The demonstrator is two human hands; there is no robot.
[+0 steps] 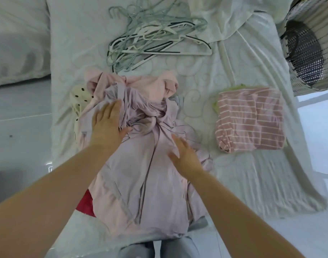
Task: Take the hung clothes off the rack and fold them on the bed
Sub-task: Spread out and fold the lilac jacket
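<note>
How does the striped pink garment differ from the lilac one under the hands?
The striped pink garment is folded into a compact rectangle; the lilac garment lies spread and rumpled. The striped pink garment has white stripes; the lilac garment is plain. The left hand and right hand rest flat on the lilac garment; no hand touches the striped pink garment, which lies to its right. Both lie on the bed.

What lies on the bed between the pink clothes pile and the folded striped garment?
Head view: only bare bedsheet between the clothes pile and the striped garment.
</note>
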